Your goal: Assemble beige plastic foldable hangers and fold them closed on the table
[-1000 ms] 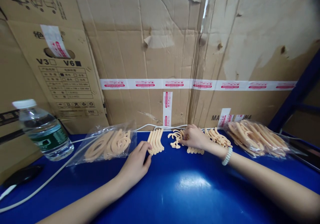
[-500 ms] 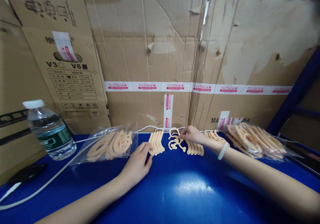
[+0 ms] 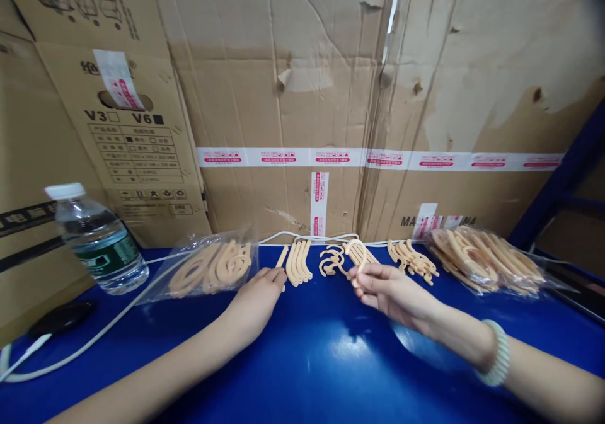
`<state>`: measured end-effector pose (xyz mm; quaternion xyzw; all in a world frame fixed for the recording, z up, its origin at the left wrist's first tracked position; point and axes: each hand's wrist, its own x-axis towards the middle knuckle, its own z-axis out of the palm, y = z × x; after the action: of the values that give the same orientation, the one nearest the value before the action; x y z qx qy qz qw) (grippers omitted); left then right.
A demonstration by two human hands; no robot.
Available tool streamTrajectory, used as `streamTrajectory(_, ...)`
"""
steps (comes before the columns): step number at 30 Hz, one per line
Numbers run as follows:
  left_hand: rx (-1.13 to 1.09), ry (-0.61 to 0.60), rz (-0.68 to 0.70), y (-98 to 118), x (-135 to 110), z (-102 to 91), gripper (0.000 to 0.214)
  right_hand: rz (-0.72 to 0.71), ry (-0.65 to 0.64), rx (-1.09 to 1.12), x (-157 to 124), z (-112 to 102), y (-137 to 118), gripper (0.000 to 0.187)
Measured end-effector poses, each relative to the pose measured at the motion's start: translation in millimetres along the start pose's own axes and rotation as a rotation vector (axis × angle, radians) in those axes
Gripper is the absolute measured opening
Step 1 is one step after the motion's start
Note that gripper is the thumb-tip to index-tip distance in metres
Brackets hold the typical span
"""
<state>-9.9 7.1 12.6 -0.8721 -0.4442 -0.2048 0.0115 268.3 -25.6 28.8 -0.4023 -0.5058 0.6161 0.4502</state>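
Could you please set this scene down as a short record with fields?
Left hand: fingers at a beige strip; grip unclear
Right hand: pinching a beige hook
Between hands: curved strips, loose curved pieces
Left side: bagged beige pieces, green-labelled bottle
Right side: second bag of beige pieces
Surface: blue table
Behind: taped cardboard

The carton (image 3: 125, 112) reads "V3" and "V6", the back cardboard (image 3: 454, 109) "MA".

Angling left forearm (image 3: 161, 367) and right forearm (image 3: 553, 367) in toward far edge of desk (image 3: 307, 380). Holding left hand (image 3: 258, 298) palm down, fingers bent, thumb hidden. Holding right hand (image 3: 394, 288) above desk, fingertips pinched, remaining fingers curled.
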Motion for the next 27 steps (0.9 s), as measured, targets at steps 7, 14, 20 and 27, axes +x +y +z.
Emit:
streamTrajectory(7, 0.044, 0.039, 0.122, 36.3, -14.1, -10.0, 0.034, 0.095, 0.084, 0.342, -31.6, 16.6, 24.9, 0.035)
streamTrajectory(14, -0.508, 0.151, 0.256, 73.9, -22.1, -3.8, 0.022, 0.021, 0.003, 0.311, -34.4, 23.8, 27.4, 0.03)
streamTrajectory(20, -0.858, 0.147, -0.008, 79.3, -14.3, 3.4, 0.013, -0.008, -0.055, 0.289, -36.1, 23.1, 29.3, 0.024)
streamTrajectory(27, -1.173, 0.122, -0.205, 83.5, -11.2, 10.7, 0.008, -0.001, -0.082, 0.196, -34.4, 22.3, 31.8, 0.022)
